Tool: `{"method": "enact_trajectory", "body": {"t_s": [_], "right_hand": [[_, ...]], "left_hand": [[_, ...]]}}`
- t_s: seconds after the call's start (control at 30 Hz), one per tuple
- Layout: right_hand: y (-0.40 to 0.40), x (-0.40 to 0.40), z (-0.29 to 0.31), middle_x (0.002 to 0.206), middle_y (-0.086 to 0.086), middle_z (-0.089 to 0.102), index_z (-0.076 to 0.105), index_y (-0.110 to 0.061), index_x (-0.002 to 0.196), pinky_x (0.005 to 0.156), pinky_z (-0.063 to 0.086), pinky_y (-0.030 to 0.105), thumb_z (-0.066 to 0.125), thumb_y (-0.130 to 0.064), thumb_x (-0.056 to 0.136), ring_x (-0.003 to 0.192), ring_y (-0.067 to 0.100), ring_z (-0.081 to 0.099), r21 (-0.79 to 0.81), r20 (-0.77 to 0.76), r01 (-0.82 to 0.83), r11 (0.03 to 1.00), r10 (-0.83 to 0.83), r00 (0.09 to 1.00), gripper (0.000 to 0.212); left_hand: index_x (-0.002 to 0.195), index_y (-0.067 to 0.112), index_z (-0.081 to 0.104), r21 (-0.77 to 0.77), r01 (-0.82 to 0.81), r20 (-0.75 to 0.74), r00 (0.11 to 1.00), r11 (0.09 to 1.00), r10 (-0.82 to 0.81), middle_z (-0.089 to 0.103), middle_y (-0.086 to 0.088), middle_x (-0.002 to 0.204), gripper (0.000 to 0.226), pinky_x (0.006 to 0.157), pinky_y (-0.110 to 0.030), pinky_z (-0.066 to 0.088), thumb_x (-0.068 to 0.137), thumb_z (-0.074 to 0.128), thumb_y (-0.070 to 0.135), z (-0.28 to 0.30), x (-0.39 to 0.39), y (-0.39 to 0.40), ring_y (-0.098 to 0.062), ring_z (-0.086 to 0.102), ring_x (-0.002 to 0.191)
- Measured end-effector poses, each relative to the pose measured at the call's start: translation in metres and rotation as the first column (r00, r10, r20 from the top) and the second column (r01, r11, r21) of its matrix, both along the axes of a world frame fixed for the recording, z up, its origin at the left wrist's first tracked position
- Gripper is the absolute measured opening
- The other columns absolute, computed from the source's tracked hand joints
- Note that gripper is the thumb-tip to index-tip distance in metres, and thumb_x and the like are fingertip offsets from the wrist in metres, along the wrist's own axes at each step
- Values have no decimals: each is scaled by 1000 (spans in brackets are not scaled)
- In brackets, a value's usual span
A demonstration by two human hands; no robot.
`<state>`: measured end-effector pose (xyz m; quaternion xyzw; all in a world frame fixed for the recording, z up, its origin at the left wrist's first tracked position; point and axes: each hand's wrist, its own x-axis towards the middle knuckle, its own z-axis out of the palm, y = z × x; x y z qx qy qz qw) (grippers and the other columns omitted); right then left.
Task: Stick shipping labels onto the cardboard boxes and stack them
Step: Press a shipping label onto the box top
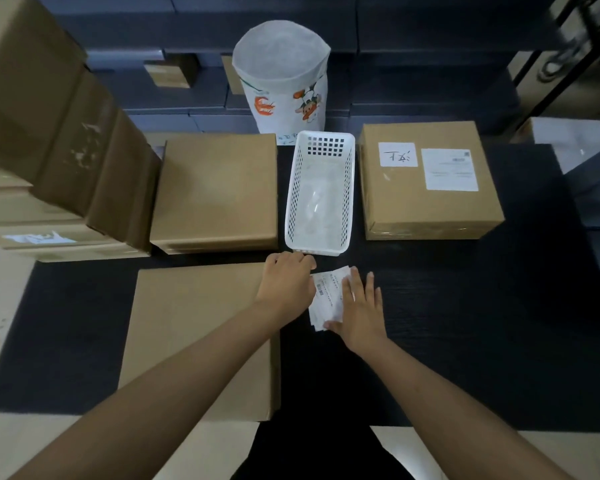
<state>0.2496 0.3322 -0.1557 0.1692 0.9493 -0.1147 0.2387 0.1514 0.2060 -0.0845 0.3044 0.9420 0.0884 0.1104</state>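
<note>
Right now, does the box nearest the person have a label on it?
No, the nearest box has a bare brown top; the labels lie beside it on the table.

A packing and storage room. Cardboard boxes [59, 133] pile beside a dark tabletop [482, 323]. One sealed box [430, 209] carries shipping labels [449, 169].

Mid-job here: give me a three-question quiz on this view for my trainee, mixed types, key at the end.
1. True or false: the cardboard box right of the white basket already carries labels.
2. Multiple choice: the loose shipping labels lie (A) inside the basket, (B) on the dark table between the two hands, (C) on top of the near box.
3. Short answer: which hand lies flat on the labels?

Key:
1. True; the labelled box shows two white labels on top.
2. B; the near box is bare.
3. The right hand; the left hand is at their left edge.
</note>
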Motion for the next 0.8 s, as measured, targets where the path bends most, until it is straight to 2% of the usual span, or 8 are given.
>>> {"method": "enact_trajectory", "body": {"t_s": [0.2, 0.3, 0.4, 0.47, 0.57, 0.63, 0.73, 0.8], "right_hand": [[1, 4, 3, 162, 7, -6, 16, -16, 153, 119, -4, 39, 53, -38, 95, 147, 29, -12, -86, -59, 4, 996, -9, 998, 72], [-2, 4, 11, 162, 6, 0, 26, -18, 149, 119, 9, 39, 54, -35, 95, 148, 28, -1, -141, -89, 44, 989, -57, 994, 63], [-4, 3, 25, 159, 8, 9, 30, -20, 147, 113, 27, 38, 58, -35, 93, 141, 26, 19, -210, -147, 75, 975, -107, 983, 62], [-5, 1, 39, 156, 7, 15, 32, -21, 145, 108, 34, 36, 61, -34, 91, 136, 24, 28, -240, -214, 66, 968, -119, 969, 63], [-10, -5, 61, 150, 3, 25, 35, -23, 143, 100, 43, 35, 65, -33, 88, 131, 21, 34, -329, -318, 56, 943, -166, 934, 63], [-13, -12, 74, 144, 2, 30, 38, -22, 141, 98, 45, 34, 69, -33, 85, 128, 20, 36, -392, -387, 14, 920, -178, 904, 65], [-20, -25, 89, 141, -1, 26, 32, -23, 146, 100, 39, 27, 77, -28, 78, 127, 13, 32, -572, -392, -18, 820, -254, 884, 81], [-26, -35, 101, 139, -7, 26, 20, -27, 150, 93, 37, 17, 80, -22, 74, 124, 8, 34, -757, -243, 82, 648, -396, 886, 97]], "left_hand": [[115, 21, 57, -36, -7, 58, 998, 999, 9, 57, 0, 108, 26, 92, -32, 30, 89, 49, 22, -6, -1, -5, -22, 50, 105], [116, 20, 57, -31, 5, 72, 997, 1000, -3, 57, -1, 110, 28, 90, -33, 31, 89, 49, 22, -4, -2, -7, -22, 50, 105], [118, 19, 56, 2, -6, 81, 997, 1000, 6, 58, -1, 113, 29, 89, -33, 32, 90, 49, 25, 0, -3, -8, -23, 50, 108], [122, 20, 55, 35, -42, 98, 994, 999, 38, 59, 0, 118, 34, 90, -33, 33, 92, 49, 35, 3, -4, -9, -22, 51, 110], [125, 21, 54, 89, -116, 137, 985, 989, 103, 61, 0, 120, 42, 87, -34, 37, 91, 51, 45, 13, -5, -9, -21, 55, 109], [120, 20, 56, 208, -232, 239, 954, 950, 180, 62, 1, 117, 37, 86, -33, 40, 89, 58, 39, 23, -9, -12, -19, 57, 105], [112, 17, 58, 358, -406, 375, 887, 841, 269, 63, 1, 111, 27, 77, -23, 43, 87, 64, 24, 39, -18, -23, -15, 56, 96], [110, 15, 58, 399, -482, 391, 859, 780, 331, 61, 1, 104, 22, 62, -11, 37, 89, 62, 19, 50, -27, -35, -12, 54, 88]]}}
